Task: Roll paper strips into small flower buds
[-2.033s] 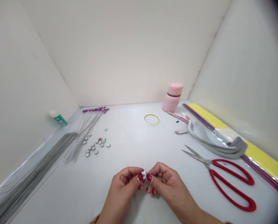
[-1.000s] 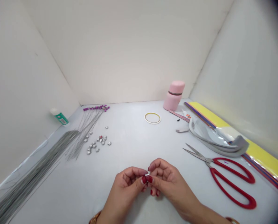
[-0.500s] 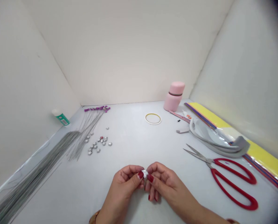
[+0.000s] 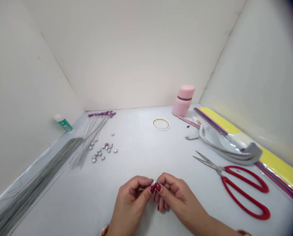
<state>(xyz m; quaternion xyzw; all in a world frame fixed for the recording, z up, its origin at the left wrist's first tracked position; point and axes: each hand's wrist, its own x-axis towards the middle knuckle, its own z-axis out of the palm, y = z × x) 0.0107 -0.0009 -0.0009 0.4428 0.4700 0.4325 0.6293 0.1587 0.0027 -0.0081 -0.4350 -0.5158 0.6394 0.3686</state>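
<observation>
Hands (image 4: 130,200), dark red nail polish (image 4: 157,186), gold bangles (image 4: 104,231)

A person's left hand (image 4: 130,200) and right hand (image 4: 178,196) pinch a small silver piece (image 4: 153,183) above a white table (image 4: 136,147).

Red-painted nails meet at the piece, held just clear of the tabletop. Red-handled scissors (image 4: 209,164) lie to the right; silver stars (image 4: 99,152) and thin wires (image 4: 30,186) lie to the left; a pink bottle (image 4: 182,105) and a tape ring (image 4: 161,119) stand farther back.
</observation>
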